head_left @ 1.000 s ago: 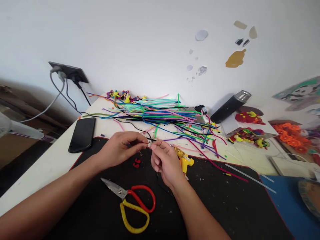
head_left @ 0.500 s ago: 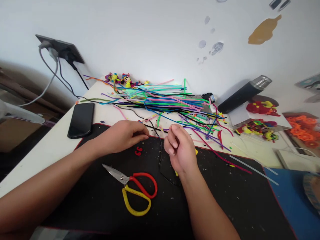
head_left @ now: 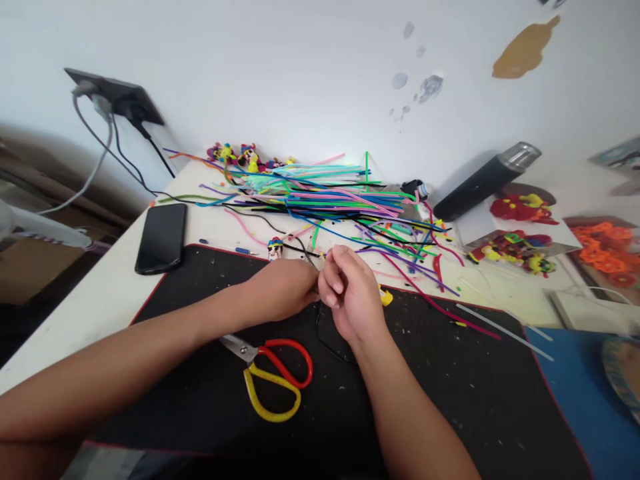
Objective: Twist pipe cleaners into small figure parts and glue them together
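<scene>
My left hand [head_left: 283,290] lies knuckles up on the black mat [head_left: 200,393], fingers curled down toward my right hand; what it holds is hidden. My right hand [head_left: 350,293] is closed in a pinch right beside it, and a thin black wire [head_left: 323,333] loops on the mat just below. Red-and-yellow scissors [head_left: 275,377] lie on the mat under my left forearm. A small finished figure [head_left: 275,248] stands at the mat's far edge. A yellow glue gun [head_left: 384,295] peeks out behind my right hand.
A heap of coloured pipe cleaners [head_left: 340,207] covers the table's back. A black phone [head_left: 161,237] lies at left, a dark flask [head_left: 487,181] at right by red and orange craft pieces [head_left: 520,207]. Cables run to a wall socket [head_left: 117,97].
My left hand slid right across the mat and met my right hand, covering the small red piece. The small figure by the mat's far edge came into view. The camera dipped.
</scene>
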{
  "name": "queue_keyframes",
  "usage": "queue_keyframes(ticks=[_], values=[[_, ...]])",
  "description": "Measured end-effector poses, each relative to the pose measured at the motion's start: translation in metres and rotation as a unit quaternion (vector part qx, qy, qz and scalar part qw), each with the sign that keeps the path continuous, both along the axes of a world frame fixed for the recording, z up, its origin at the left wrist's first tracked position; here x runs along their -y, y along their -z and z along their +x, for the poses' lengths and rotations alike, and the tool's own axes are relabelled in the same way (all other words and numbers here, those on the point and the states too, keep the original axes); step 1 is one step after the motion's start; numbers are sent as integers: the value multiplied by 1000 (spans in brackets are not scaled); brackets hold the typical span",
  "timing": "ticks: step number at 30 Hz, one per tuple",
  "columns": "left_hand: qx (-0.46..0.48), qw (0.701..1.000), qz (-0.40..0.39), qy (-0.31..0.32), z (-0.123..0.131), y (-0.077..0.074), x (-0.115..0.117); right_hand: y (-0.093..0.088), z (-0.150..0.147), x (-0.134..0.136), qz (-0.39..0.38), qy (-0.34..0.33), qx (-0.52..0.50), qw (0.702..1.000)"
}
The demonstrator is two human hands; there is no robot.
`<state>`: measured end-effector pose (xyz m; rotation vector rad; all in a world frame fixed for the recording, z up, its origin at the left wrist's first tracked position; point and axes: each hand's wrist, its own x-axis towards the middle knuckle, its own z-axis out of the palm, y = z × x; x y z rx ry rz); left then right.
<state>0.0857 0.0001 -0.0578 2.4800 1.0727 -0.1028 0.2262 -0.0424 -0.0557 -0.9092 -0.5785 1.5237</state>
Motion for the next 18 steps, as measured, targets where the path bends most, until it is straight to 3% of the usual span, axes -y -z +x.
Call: queue_keyframes(ticks=[10,18], values=[[2,1000,26,0,6,32,0,-4,-1,3,3,-8,2,1000],[41,999,20,14,5,31,4,-2,-4,4,8,-19,19,1000]])
